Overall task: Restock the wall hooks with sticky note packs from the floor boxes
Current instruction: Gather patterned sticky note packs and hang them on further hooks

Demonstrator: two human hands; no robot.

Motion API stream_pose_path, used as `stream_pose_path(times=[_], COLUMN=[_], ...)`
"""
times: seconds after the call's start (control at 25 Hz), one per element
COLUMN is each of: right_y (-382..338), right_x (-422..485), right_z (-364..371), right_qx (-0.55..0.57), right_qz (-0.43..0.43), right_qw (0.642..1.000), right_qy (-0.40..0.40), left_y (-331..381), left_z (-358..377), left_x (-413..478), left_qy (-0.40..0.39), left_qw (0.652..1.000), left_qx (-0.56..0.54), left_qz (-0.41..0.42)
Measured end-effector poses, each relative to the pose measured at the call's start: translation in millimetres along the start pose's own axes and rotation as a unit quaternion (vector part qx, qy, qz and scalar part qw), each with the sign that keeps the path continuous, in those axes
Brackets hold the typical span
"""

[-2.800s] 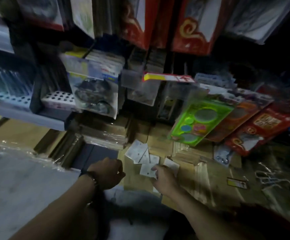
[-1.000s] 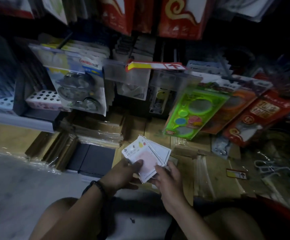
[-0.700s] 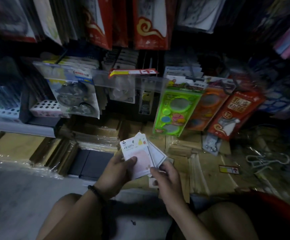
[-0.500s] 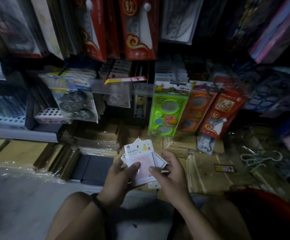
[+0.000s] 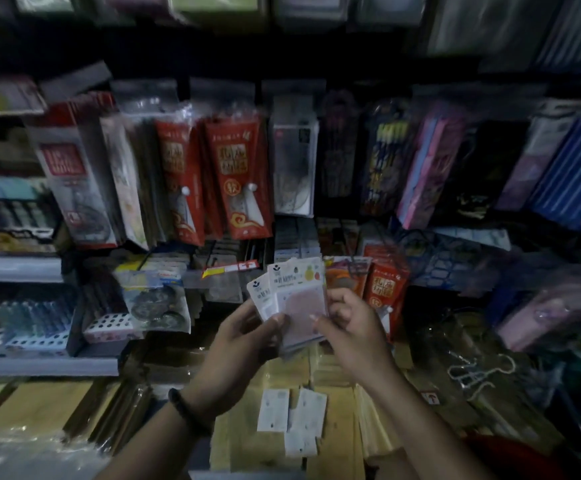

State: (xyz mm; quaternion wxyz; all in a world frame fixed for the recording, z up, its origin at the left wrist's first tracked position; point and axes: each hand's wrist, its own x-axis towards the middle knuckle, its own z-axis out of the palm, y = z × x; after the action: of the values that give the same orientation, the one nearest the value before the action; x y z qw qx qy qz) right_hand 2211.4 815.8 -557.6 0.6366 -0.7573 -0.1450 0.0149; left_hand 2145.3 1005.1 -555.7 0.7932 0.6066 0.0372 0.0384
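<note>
Both forearms are cut off by the near edge, and a dark wristband is worn on the left one. Between them, a few loose white packs are laid flat on the brown floor boxes, their print too dim to be read.

Just beyond, a fanned stack of sticky note packs is held upright above the boxes. It is gripped by the left hand with the thumb across the front. Its right edge is pinched by the curled fingers of the right hand. The number of packs cannot be told, and the lower edge is blurred.

Open room is left mainly above the boxes. The left side is closed by a grey shelf.

A tagged hook juts out just left of the stack's top. Farther off, the wall is crowded with red hanging packs and other overlapping goods. The topmost row is smeared by blur.
</note>
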Motion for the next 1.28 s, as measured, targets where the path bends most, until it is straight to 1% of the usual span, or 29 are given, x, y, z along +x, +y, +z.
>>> stream_pose_path(times=[0.12,0.28,0.36,0.44,0.52,0.56,0.68,0.84,0.96,1.08,1.2,1.28], right_y=[-52.8,-113.7,-145.6,-172.9,-193.2,-204.5,-237.5,-276.7,-300.8,-320.7,-333.9,-341.3], right_x=[12.8,32.8,39.5,46.0,57.0,64.7,90.3,129.4,157.1,174.5,182.8,187.9], right_z=[-22.9,-55.4,-70.9,-82.2,-89.1,-92.5,-100.0,-96.7,-89.0,-80.2,-68.1,-60.8], right_qx=[0.016,0.026,0.03,0.031,0.012,-0.005,-0.023,-0.025,-0.022,-0.037,-0.032,-0.018], right_qz=[-0.038,-0.097,-0.128,-0.161,-0.2,-0.22,-0.255,-0.273,-0.294,-0.323,-0.361,-0.382], right_qw=[0.999,0.993,0.99,0.985,0.977,0.971,0.962,0.956,0.949,0.941,0.928,0.918], right_qy=[0.022,0.061,0.061,0.059,0.078,0.092,0.098,0.102,0.114,0.094,0.088,0.106], left_y=[47.6,110.2,140.8,170.1,194.9,208.0,245.0,290.5,319.4,335.0,343.1,348.1], left_z=[26.2,59.1,72.9,82.2,85.5,86.7,89.6,81.5,71.0,57.8,45.9,38.4], left_x=[3.8,14.6,20.8,27.6,36.8,42.0,56.2,66.1,66.1,67.6,72.2,75.4], left_qy=[-0.02,0.004,0.007,-0.016,-0.047,-0.048,-0.003,0.051,0.097,0.149,0.165,0.176], left_qw=[0.999,0.995,0.992,0.989,0.983,0.979,0.967,0.942,0.923,0.897,0.888,0.882], left_qx=[0.003,0.03,0.034,0.051,0.073,0.082,0.096,0.129,0.158,0.194,0.192,0.193], left_qz=[0.049,0.098,0.12,0.14,0.162,0.178,0.235,0.305,0.338,0.368,0.383,0.392])
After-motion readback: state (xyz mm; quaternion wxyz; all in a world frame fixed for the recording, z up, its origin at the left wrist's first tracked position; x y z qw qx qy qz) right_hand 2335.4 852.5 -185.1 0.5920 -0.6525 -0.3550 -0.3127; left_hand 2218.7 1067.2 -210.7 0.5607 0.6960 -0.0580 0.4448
